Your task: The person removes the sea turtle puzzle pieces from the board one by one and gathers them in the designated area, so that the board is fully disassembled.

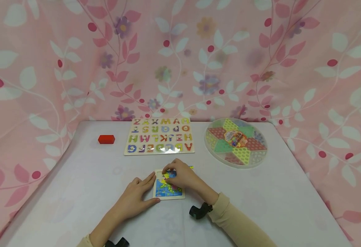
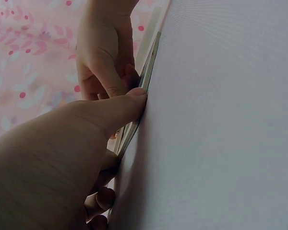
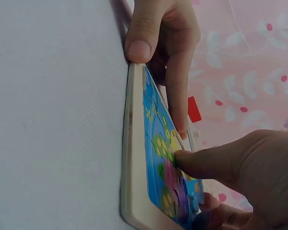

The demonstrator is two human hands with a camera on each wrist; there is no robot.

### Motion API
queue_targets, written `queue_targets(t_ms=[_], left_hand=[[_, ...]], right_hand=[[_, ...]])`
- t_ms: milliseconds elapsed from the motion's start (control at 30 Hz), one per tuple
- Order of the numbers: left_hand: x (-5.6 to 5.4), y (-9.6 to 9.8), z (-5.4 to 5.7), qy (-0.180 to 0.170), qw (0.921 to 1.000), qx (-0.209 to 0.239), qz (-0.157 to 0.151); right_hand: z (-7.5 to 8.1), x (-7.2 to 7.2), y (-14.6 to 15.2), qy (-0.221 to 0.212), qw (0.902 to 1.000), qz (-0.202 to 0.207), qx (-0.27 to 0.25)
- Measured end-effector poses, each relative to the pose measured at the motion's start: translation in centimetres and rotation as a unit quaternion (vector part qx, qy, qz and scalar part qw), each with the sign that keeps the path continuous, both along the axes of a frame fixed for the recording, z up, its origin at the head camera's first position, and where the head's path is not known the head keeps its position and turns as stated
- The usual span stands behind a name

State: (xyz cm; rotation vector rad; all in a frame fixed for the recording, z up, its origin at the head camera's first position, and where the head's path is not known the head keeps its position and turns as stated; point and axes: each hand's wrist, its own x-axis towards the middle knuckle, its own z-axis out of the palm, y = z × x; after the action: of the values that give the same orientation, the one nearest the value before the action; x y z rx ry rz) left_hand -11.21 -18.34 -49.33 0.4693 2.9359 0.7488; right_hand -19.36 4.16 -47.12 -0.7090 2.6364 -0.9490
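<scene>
A small jigsaw puzzle [image 1: 169, 197] in a pale wooden frame lies on the table, its picture blue, yellow, green and pink. My left hand [image 1: 136, 198] steadies the frame at its left side, fingers fairly straight along the left edge and thumb against the near edge. In the right wrist view that thumb [image 3: 139, 50] presses the frame's rim. My right hand [image 1: 181, 175] is over the upper part of the puzzle, its thumb and fingers bent about a yellow puzzle piece [image 1: 165, 176]. The right fingers partly hide the piece and the picture.
Behind the puzzle lies an alphabet board [image 1: 159, 136]. A round Chinese checkers set [image 1: 236, 143] is at the back right, a red block [image 1: 106, 139] at the back left. A bit of yellow [image 1: 192, 167] shows beyond the right hand. A floral curtain [image 1: 180, 61] hangs behind the table.
</scene>
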Motion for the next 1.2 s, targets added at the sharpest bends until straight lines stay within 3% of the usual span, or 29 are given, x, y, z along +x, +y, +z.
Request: queue_targets(t_ms=[267,533,1200], left_hand=[[0.0,0.0,0.1,0.001,1.0,0.001,-0.003],[0.0,0.0,0.2,0.002,1.0,-0.001,-0.005],[0.0,0.0,0.0,-0.003,1.0,-0.009,0.0]], right_hand=[[-0.3,0.1,0.5,0.019,0.9996,0.019,-0.006],[-0.6,-0.5,2.0,0.005,0.9969,0.047,-0.063],[-0.2,-0.9,2.4,0.019,0.9964,0.077,-0.032]])
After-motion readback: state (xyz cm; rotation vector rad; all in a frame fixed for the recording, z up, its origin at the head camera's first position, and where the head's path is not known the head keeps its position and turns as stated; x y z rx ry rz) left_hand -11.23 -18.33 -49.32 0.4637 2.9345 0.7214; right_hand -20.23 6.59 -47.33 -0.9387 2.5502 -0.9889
